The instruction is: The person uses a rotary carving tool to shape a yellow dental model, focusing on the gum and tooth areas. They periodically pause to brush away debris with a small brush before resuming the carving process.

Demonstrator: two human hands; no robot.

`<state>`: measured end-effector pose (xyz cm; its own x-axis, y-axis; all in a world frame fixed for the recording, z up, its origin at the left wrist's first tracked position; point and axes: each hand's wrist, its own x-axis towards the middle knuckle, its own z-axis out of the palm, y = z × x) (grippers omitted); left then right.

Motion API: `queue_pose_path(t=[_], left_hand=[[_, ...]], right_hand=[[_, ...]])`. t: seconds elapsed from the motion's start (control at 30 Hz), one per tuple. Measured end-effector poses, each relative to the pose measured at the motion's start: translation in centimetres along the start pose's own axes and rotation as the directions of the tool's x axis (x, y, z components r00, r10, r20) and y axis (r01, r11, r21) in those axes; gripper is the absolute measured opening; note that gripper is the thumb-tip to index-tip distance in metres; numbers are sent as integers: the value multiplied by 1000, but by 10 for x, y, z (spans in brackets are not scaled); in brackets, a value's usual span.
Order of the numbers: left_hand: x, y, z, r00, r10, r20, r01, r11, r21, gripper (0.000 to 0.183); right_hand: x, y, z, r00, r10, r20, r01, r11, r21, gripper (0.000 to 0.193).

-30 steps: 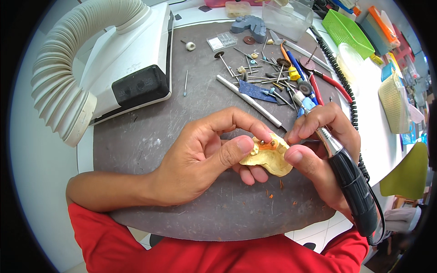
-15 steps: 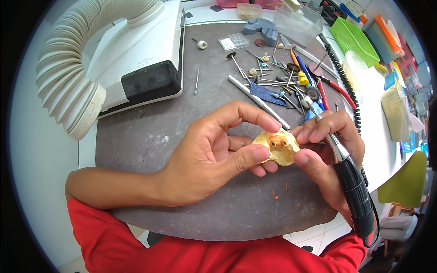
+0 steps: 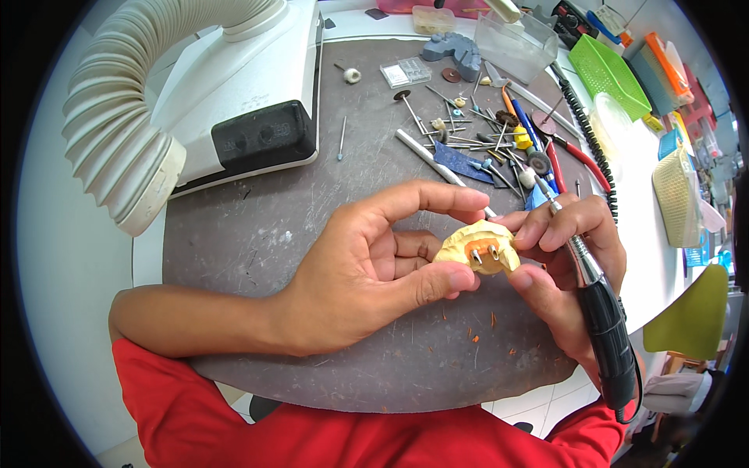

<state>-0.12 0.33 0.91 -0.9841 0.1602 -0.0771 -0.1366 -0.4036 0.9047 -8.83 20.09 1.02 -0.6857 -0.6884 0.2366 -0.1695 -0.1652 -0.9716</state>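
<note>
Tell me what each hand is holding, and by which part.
Left hand: the yellow dental model, by its left side. Right hand: the same model's right end, plus a drill by its metal front section.

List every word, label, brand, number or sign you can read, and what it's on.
No text is clear enough to quote.
Black panel: faint marks, too blurred to read.
Clear case: any print is too small to read.
Handpiece: no lettering I can make out.
Cast: none visible.

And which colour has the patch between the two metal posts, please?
The patch is orange, best seen in the head view.
</note>
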Motion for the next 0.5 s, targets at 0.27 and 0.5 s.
queue_pose_path(t=[0.27, 0.5], left_hand=[[1, -1, -1, 998, 45, 45, -46, 999, 24, 47], [0, -3, -4, 997, 52, 53, -56, 997, 59, 48]], right_hand=[[0, 3, -5, 993, -107, 51, 110, 991, -81, 38], [3, 10, -5, 965, -252, 78, 261, 957, -128, 36]])
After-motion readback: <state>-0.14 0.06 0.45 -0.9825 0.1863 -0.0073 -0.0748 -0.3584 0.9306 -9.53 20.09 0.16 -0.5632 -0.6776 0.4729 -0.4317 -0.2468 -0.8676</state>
